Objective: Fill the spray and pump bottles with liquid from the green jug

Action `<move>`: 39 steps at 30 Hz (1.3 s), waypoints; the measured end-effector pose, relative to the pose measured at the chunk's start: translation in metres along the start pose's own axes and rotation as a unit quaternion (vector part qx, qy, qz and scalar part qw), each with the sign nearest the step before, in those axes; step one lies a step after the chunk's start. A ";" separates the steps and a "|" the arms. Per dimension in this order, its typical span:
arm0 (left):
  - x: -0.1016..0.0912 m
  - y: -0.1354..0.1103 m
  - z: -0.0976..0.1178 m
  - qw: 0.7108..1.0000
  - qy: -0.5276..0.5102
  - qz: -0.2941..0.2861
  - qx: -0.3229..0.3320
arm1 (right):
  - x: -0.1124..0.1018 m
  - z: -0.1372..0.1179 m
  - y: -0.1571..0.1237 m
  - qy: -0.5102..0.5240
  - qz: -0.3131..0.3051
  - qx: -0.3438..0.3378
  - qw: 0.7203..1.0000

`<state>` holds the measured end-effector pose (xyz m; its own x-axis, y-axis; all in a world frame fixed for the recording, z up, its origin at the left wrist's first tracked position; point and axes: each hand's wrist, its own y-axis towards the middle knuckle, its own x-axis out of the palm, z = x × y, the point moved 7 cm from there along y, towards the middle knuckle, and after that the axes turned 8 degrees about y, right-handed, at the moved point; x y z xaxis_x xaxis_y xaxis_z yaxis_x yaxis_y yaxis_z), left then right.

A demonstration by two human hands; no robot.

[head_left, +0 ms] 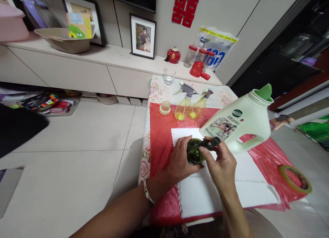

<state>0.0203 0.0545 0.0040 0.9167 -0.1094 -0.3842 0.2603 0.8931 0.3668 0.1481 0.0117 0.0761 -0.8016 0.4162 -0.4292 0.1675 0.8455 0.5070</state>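
Observation:
My left hand [181, 159] is wrapped round a small dark green see-through bottle [193, 151], seen from above over the white cloth. The fingers of my right hand [221, 159] grip the dark spray head [212, 142] at its top. Whether the head is screwed tight or loose, I cannot tell. Just beyond my hands two yellowish clear spray bottles [183, 109] with grey trigger heads stand side by side. A large pale green detergent jug [239, 118] stands close to my right hand, a green spout in its uncapped mouth. Left of the spray bottles sits a translucent cap [165, 108].
A red plastic sheet [160, 138] and a white scalloped cloth [197, 200] cover the small table. A glass mug [169, 76] stands at its far edge, a tape roll [295, 179] at the right. The cabinet behind holds a red pot [173, 55], jars and picture frames.

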 end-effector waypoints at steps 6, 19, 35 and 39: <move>0.000 0.000 0.001 1.000 -0.001 -0.001 0.006 | -0.001 -0.018 0.007 -0.058 -0.035 -0.046 0.997; 0.000 0.000 -0.001 1.000 -0.004 0.004 -0.004 | -0.003 -0.007 0.002 -0.065 0.004 -0.042 0.997; -0.002 0.000 0.001 1.000 0.001 0.011 0.000 | 0.006 0.016 -0.003 0.125 0.023 0.100 0.987; -0.002 0.000 0.001 1.000 0.004 0.003 -0.005 | 0.012 0.011 -0.003 0.213 0.002 0.112 0.971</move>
<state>0.0190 0.0541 0.0057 0.9156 -0.1012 -0.3892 0.2527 0.8977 0.3609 0.1444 0.0182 0.0610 -0.9573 0.2840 -0.0544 0.2537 0.9152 0.3132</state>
